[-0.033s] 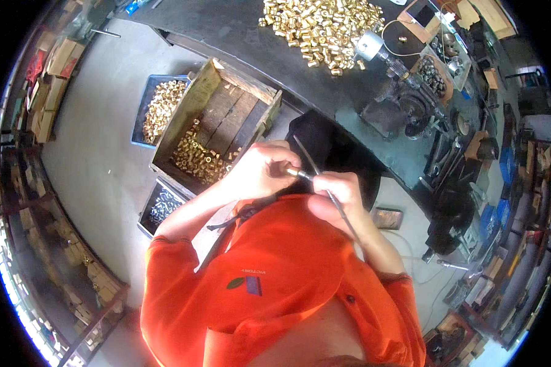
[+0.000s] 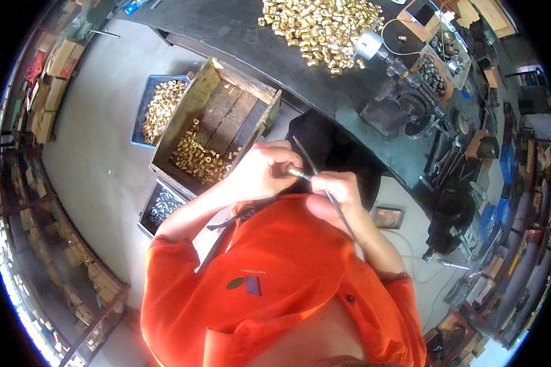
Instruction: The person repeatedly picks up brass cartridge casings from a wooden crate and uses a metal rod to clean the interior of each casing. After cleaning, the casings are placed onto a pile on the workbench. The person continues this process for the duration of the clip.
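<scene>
In front of my orange shirt, my left hand [image 2: 264,166] is closed, pinching a small brass fitting [image 2: 292,170] between thumb and fingertips. My right hand [image 2: 338,191] is wrapped round a hand tool with a short silver-and-dark shank [image 2: 303,176], whose tip meets the fitting. A long thin metal bar [image 2: 306,154] crosses at this hand, slanting from upper left to lower right; how it joins the shank is hidden by my fingers. Left of my hands stands a worn wooden crate [image 2: 264,116] with loose brass fittings [image 2: 202,160] in its near left part.
A heap of brass fittings [image 2: 321,27] covers part of the dark workbench [image 2: 239,37] ahead. Right of it sits a greasy machine [image 2: 404,107] with a silver chuck [image 2: 369,45]. A blue bin [image 2: 142,119] of brass parts and a dark bin [image 2: 165,205] of silver parts flank the crate.
</scene>
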